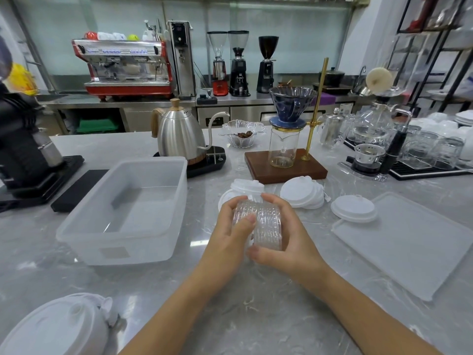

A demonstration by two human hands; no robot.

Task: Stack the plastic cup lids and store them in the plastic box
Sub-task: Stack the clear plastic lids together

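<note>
A stack of clear plastic cup lids lies on its side just above the counter, held between both hands. My left hand grips its left end and my right hand curls round its right end. The translucent plastic box stands to the left, with nothing in it. More white lids lie behind my hands: a small pile, a fanned group and a short stack. Another white lid stack sits at the bottom left corner.
The box's flat lid lies to the right. Behind stand a gooseneck kettle on its base, a pour-over stand on a wooden board, a black grinder at left and glassware at right.
</note>
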